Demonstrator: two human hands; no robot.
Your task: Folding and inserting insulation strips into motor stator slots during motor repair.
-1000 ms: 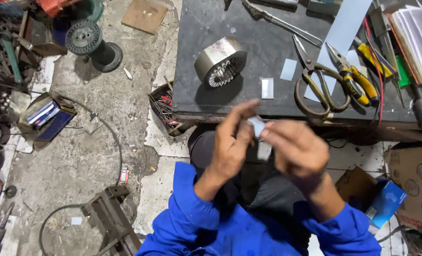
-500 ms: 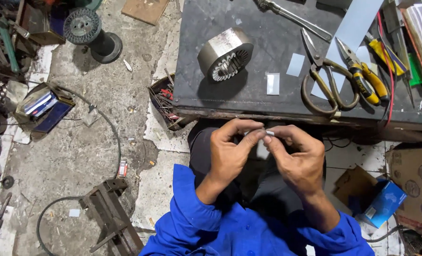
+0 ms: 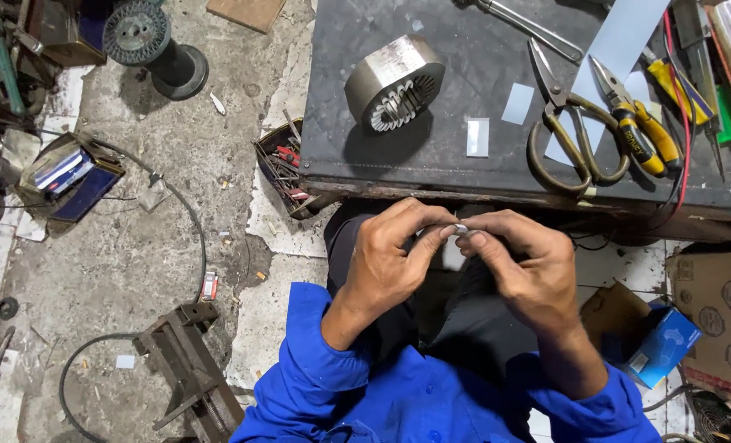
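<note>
Both hands meet in front of the body, blue-sleeved forearms angled inward. The left hand [image 3: 382,267] and right hand [image 3: 525,271] pinch together, thumb and forefinger tips touching, other fingers curled.

Colours on and around our dark workbench

We see our sleeves [image 3: 324,385] in bright blue, and between our fingertips a small pale grey slip [image 3: 461,230]; on the near-black bench top [image 3: 431,164] sit a silver-grey metal ring [image 3: 394,82] with shiny ribbed slots inside, two light blue-grey paper slips [image 3: 478,136], scissors [image 3: 566,123] with dull brass-yellow handles and steel blades, pliers [image 3: 636,123] with yellow and black grips, and a red wire [image 3: 684,123]; the floor [image 3: 136,238] is mottled grey concrete with white patches, and at lower right we see a blue box [image 3: 661,344] beside brown cardboard [image 3: 722,320] printed with dark round marks
</note>
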